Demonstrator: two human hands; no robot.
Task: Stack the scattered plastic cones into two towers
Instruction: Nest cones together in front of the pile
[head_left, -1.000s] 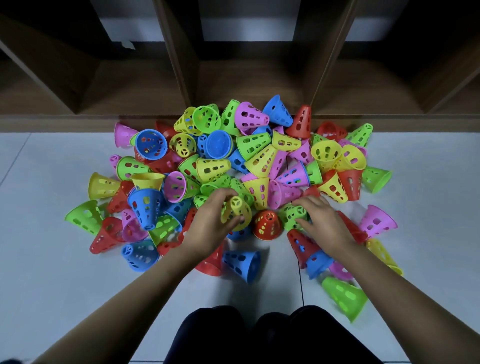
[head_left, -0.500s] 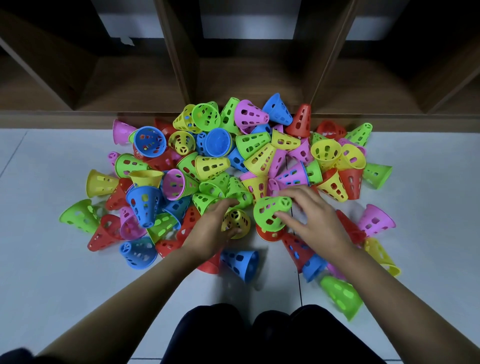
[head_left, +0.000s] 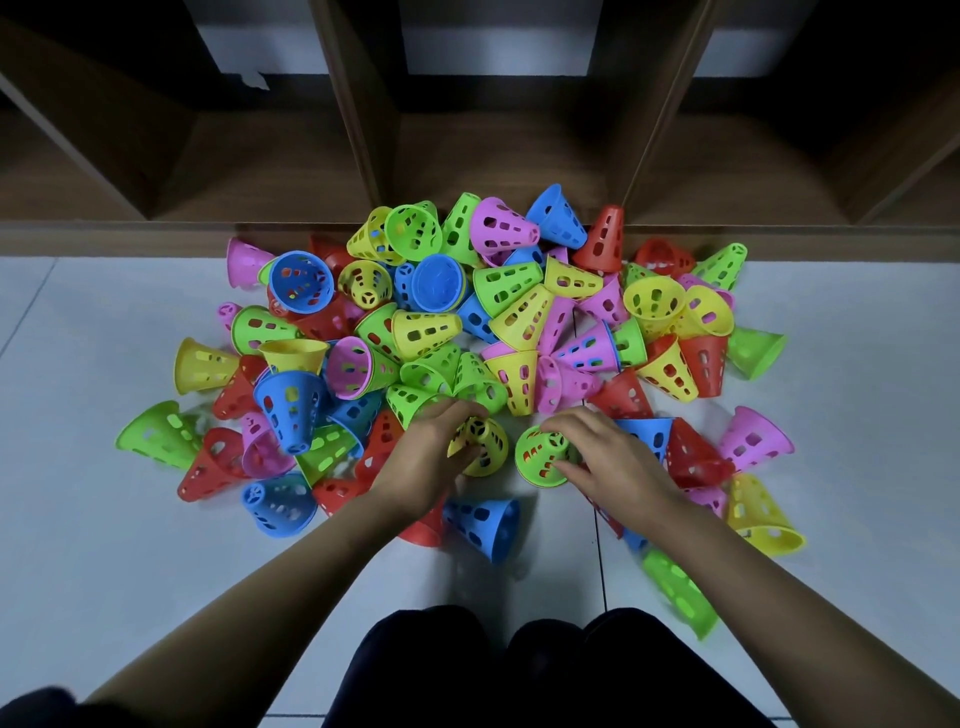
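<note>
The left hand (head_left: 426, 457) was curled around a yellow cone (head_left: 480, 446), fingers over the top of it and thumb below, with the cone's narrow spoked end turned up toward the camera. Just beside it, the right hand (head_left: 608, 457) gripped a green cone (head_left: 543, 457) between fingers above and thumb underneath; red showed through the green cone's slots, so something red sat inside or under it, though I could not tell which. The 2 held cones were close together but not touching, both low over the near edge of the pile (head_left: 483, 332).

Around the hands the cones lay scattered on a pale tiled floor (head_left: 78, 545): green, yellow, pink, blue and red, most tipped on their sides, several nested into one another. A blue cone (head_left: 485, 525) lay on its side just below the left hand, and a red cone (head_left: 693, 454) lay against the right wrist. A green cone (head_left: 680, 592), blurred, lay beside the right forearm. Behind the heap ran a dark wooden shelf unit (head_left: 291, 156) with open compartments. The person's dark-clothed knees (head_left: 519, 670) showed at the bottom, between both bare forearms.
</note>
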